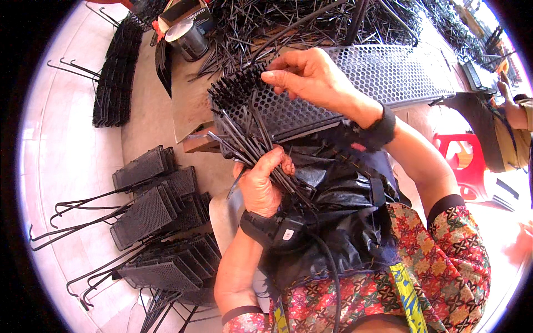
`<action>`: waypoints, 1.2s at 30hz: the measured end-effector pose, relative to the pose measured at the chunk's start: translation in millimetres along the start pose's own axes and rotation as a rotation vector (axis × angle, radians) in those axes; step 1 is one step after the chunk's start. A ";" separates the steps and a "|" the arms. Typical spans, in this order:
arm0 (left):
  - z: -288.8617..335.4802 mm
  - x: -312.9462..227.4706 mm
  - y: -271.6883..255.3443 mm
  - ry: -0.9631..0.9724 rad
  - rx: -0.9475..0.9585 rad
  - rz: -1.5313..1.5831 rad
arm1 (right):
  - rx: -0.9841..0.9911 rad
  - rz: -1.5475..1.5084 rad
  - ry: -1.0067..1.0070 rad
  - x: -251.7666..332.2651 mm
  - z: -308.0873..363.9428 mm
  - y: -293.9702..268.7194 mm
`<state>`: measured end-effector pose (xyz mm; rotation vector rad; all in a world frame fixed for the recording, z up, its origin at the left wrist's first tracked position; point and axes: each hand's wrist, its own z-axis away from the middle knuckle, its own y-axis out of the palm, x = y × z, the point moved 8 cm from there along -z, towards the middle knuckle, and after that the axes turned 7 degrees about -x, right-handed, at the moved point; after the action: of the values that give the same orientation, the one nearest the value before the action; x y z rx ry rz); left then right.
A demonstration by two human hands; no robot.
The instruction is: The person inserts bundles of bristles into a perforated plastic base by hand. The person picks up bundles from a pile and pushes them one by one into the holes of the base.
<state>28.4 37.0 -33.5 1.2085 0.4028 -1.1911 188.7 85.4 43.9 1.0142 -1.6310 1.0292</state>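
Note:
My left hand is closed round a bundle of thin black sticks, which fan out toward the panel. In front of me lies a long black panel with rows of round holes. Short black sticks stand packed upright in the holes at its left end. Just over the right edge of that packed patch is my right hand, its thumb and fingers curled together. Whatever is between those fingertips is too small to make out.
Loose black sticks are heaped behind the panel, beside a dark can. Stacked perforated racks with hooked rods stand on the floor at left, with another row farther back. A red stool and another person are at right.

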 end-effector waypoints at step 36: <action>-0.4 10.9 7.7 -0.024 -0.004 -0.020 | 0.147 0.802 -0.761 32.1 -15.4 38.1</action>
<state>39.4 31.2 -38.3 1.1878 0.3998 -1.2203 149.8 106.5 71.5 0.9029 -2.7563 1.3781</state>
